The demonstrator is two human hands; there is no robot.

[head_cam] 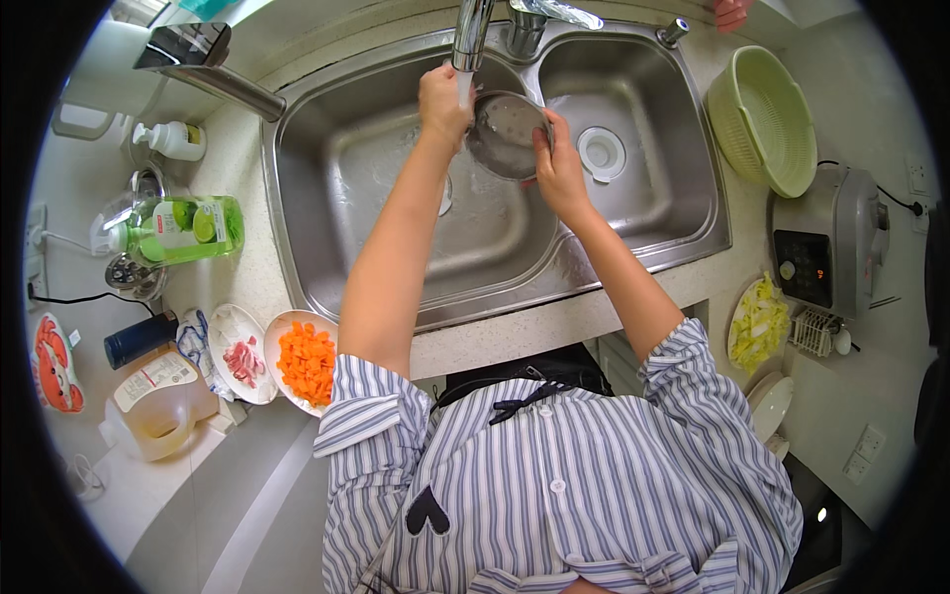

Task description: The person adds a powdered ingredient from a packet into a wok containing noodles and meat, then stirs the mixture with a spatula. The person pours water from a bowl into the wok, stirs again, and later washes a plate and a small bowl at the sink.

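A round metal bowl (508, 137) is tilted over the large left basin of a steel double sink (349, 185), with some cloudy liquid inside. My right hand (558, 167) grips its right rim, thumb on the inner side. My left hand (445, 108) is at the bowl's left edge, directly beneath the chrome faucet (470, 44); its fingers are curled and partly hidden, so whether it grips the rim is unclear. Water (464, 87) runs from the faucet onto that hand. A white drain strainer (601, 154) sits in the smaller right basin.
Left counter: green dish-soap bottle (189, 229), white pump bottle (174, 141), large oil jug (159, 401), plates of diced carrot (306, 362) and sliced meat (243, 361). Right: green colander (761, 119), rice cooker (831, 237), plate of chopped yellow-green vegetable (758, 327). A metal post (237, 93) stands at the sink's upper left.
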